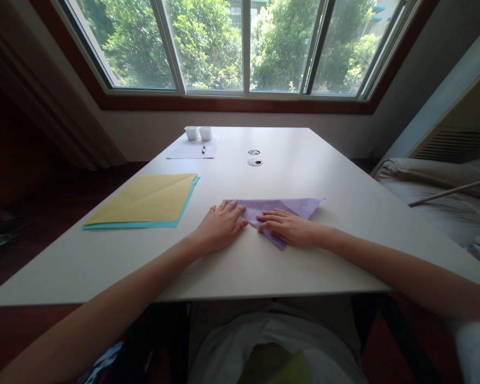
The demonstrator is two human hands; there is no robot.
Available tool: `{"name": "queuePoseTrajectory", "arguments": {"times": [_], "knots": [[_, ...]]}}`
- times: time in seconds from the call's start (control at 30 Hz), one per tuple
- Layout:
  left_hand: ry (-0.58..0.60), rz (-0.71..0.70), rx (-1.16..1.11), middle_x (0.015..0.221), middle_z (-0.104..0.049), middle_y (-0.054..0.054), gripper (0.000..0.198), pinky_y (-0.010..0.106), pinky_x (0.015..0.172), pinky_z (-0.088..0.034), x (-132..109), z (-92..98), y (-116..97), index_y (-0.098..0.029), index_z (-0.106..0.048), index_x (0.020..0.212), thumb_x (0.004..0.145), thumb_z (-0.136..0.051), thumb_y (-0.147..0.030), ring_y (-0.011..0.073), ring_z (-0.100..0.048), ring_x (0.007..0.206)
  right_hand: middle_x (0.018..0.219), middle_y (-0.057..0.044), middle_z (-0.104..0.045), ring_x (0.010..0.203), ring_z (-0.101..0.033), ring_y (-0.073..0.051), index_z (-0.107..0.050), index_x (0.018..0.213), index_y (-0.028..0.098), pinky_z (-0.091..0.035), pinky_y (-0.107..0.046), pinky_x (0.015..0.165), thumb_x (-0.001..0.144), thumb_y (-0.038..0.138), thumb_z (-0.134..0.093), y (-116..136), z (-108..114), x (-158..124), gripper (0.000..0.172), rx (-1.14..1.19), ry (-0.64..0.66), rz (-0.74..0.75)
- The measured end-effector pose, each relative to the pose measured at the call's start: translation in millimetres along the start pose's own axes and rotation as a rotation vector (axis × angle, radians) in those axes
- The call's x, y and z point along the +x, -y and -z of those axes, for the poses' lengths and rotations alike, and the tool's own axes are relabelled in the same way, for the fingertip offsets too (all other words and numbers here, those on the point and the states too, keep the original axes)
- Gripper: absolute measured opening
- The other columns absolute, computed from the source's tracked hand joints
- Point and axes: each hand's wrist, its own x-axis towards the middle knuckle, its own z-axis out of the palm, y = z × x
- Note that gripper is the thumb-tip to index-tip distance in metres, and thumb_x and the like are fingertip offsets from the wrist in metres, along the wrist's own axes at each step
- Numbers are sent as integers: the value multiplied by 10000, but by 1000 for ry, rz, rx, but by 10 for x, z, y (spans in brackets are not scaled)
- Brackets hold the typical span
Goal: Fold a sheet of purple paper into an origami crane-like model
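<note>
A folded sheet of purple paper (300, 207) lies on the white table (224, 272), its long straight edge at the far side and one corner pointing toward me. On the paper's left end rests my left hand (221, 226), open, with its fingers stretched out flat. My right hand (288, 228) lies open across the middle and right of the paper, fingers extended to the left and pressing on it. Between the two sets of fingertips there is a small gap. Parts of the paper are hidden under both hands.
To the left lie a yellow sheet (148, 200) and a turquoise sheet (140, 225) beneath it. Farther back, a white sheet (184, 152) carries a dark pen (204, 150) and two small white cups (205, 134). Two round discs (255, 162) sit mid-table. A window (208, 48) is beyond.
</note>
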Motion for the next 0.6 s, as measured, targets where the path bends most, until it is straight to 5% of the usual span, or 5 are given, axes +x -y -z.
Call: {"name": "queuePoseTrajectory", "arguments": {"times": [0.2,0.4,0.6], "knots": [[-83,218,-53,1183,-543,138,461,412,836,-418,161,62,280,-154,-563,1157,899,-289,-420,288,-513,1050,1385,-115,-411,1308,-322,-203,-514,1193,193,-278,-460,1058,896,122,-333,15,15,-7,355,30,13,-26],[-78,253,-432,840,-653,75,355,293,686,-438,303,90,474,-160,-647,840,802,-462,-460,208,-597,791,1379,-107,-420,1311,-314,-185,-510,1198,184,-281,-430,1061,907,139,-321,11,47,0,350,12,25,3],[47,440,-939,543,-595,9,372,202,413,-342,373,134,517,-134,-634,857,634,-678,-430,108,-505,449,1355,-90,-451,1287,-343,-193,-526,1181,181,-295,-401,1051,900,144,-336,40,89,-1,342,1,23,16]]}}
